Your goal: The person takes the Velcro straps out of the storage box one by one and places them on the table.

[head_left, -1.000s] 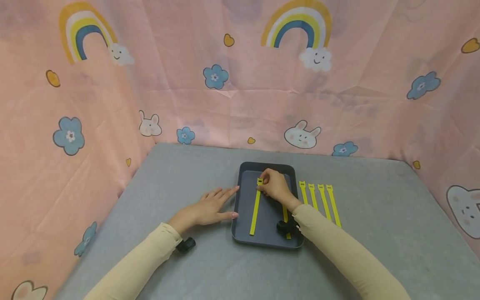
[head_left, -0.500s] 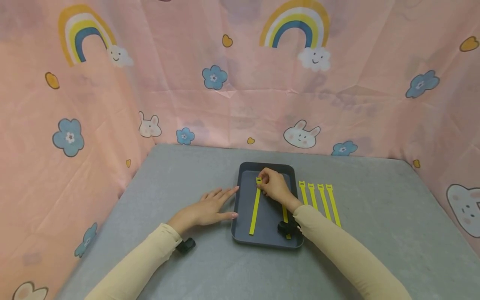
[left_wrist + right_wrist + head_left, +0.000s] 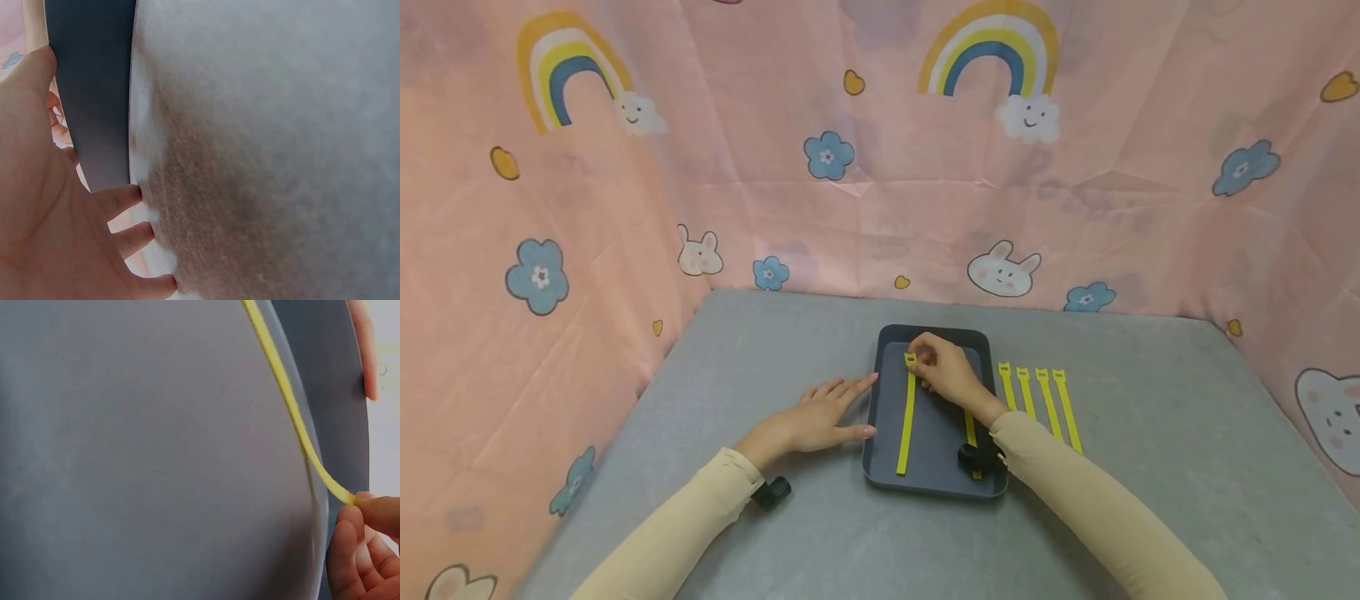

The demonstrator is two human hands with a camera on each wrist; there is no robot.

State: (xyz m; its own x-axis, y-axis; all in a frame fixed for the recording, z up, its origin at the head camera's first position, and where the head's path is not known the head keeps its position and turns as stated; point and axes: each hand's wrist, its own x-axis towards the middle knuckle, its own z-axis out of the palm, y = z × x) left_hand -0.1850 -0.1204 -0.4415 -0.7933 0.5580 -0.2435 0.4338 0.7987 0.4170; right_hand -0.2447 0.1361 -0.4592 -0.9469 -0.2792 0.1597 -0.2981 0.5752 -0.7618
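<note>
A yellow hook-and-loop cable tie (image 3: 906, 425) with a slotted head lies lengthwise along the left part of a dark grey tray (image 3: 887, 479). My right hand (image 3: 949, 373) pinches it near its head between thumb and fingertip; in the right wrist view the strap (image 3: 289, 394) curves up from the tray floor to the pinch. A second yellow cable tie (image 3: 971, 429) lies at the tray's right side, partly hidden by my right wrist. My left hand (image 3: 815, 419) is spread flat beside the tray, its index fingertip and thumb right at the left wall (image 3: 94, 94).
Several more yellow cable ties (image 3: 1066, 410) lie side by side on the grey table (image 3: 1150, 400), just right of the tray; my right forearm covers their lower ends. A pink printed cloth (image 3: 880, 225) hangs round the back and sides.
My right hand has shifted slightly left with the cable tie's head, so the tie now lies closer to the tray's left wall and straighter. My left hand has stayed in place.
</note>
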